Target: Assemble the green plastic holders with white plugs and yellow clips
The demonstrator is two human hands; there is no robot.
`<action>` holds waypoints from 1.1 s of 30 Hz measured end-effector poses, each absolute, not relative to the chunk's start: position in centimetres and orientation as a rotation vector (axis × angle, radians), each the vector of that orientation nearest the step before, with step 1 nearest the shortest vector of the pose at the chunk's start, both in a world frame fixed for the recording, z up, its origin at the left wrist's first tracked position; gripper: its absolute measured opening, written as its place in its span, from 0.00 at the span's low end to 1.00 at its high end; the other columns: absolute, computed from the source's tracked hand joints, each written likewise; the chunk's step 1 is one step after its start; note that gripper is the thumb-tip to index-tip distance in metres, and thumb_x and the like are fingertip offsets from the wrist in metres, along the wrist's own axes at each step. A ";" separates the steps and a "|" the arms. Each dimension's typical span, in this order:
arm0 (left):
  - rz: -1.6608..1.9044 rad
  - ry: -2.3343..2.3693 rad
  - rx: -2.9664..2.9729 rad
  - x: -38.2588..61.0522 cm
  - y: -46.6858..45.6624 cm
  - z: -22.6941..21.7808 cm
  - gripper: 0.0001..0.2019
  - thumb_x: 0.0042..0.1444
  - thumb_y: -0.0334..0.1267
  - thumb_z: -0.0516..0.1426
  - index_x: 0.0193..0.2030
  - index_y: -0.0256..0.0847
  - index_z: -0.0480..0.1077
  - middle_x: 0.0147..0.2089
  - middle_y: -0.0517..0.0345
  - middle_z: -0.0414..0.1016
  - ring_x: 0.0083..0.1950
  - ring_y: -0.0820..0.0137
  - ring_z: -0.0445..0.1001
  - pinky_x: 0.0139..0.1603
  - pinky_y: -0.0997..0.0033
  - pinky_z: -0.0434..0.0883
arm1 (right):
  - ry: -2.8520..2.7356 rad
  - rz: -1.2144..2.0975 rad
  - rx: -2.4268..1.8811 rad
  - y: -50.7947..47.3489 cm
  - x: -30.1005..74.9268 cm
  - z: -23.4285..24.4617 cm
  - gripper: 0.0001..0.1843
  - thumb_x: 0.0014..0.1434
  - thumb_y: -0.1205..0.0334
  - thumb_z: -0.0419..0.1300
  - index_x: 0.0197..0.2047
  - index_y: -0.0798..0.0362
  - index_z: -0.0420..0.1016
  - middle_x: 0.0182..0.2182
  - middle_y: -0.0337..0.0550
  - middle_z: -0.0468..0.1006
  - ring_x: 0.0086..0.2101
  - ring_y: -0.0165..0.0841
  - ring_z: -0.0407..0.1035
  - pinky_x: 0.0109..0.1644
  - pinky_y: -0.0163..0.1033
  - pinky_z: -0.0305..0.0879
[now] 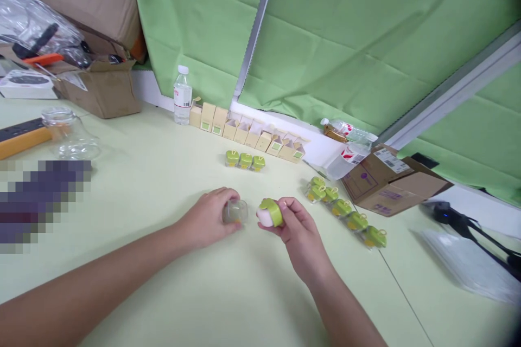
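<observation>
My left hand (209, 218) is closed round a small clear jar (235, 211) that rests on the pale green table (171, 293). Just to its right, my right hand (295, 227) grips a green lid with a white underside (269, 212), tilted toward the jar and a little apart from it. Three small green-lidded jars (245, 160) stand in a row behind my hands. Several more green-lidded jars (345, 211) lie in a diagonal line to the right.
Small cream cartons (244, 131) line the wall beside a water bottle (183, 95). A glass jar (69, 133) and cardboard boxes (97, 16) sit at the left. A flat cardboard box (391, 181), a second bottle (350, 133) and a black tripod (468, 225) lie at the right.
</observation>
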State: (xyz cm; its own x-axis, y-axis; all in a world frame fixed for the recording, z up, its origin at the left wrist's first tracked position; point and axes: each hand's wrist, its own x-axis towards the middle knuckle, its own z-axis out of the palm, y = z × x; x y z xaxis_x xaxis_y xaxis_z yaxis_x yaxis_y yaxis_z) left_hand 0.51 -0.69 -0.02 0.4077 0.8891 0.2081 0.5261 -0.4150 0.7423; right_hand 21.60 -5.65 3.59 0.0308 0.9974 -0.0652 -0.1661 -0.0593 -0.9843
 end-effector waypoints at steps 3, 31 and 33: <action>0.895 1.287 2.097 -0.3 0.3 -0.3 0.29 0.50 0.41 0.62 0.60 0.46 0.62 0.61 0.52 0.66 0.61 0.54 0.65 0.58 0.53 0.67 | -0.835 1.488 -1.090 -5.7 21.9 4.1 0.11 0.60 0.51 0.64 0.38 0.49 0.70 0.43 0.42 0.78 0.42 0.41 0.76 0.45 0.48 0.73; 1.120 0.692 2.380 1.9 -3.3 1.6 0.24 0.49 0.20 0.50 0.53 0.43 0.66 0.50 0.52 0.69 0.50 0.64 0.70 0.51 0.64 0.70 | -1.060 1.687 -1.186 -7.2 20.0 4.4 0.26 0.53 0.55 0.71 0.53 0.50 0.73 0.36 0.42 0.81 0.39 0.35 0.76 0.51 0.46 0.71; 1.103 0.682 2.402 1.9 -3.3 1.7 0.24 0.50 0.21 0.50 0.53 0.42 0.66 0.50 0.52 0.69 0.50 0.64 0.70 0.51 0.64 0.70 | -1.087 1.677 -1.194 -7.2 20.0 4.5 0.25 0.54 0.55 0.71 0.53 0.49 0.73 0.35 0.41 0.80 0.38 0.34 0.75 0.50 0.45 0.71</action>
State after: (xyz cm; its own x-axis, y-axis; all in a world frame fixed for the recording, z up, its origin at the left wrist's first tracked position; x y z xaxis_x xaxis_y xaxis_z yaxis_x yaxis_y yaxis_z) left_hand 1.88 -3.30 1.74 0.5674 0.5834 0.5812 0.2598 -0.7965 0.5459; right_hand 20.01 -7.21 4.48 -0.2432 0.9275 -0.2838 -0.1202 -0.3191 -0.9401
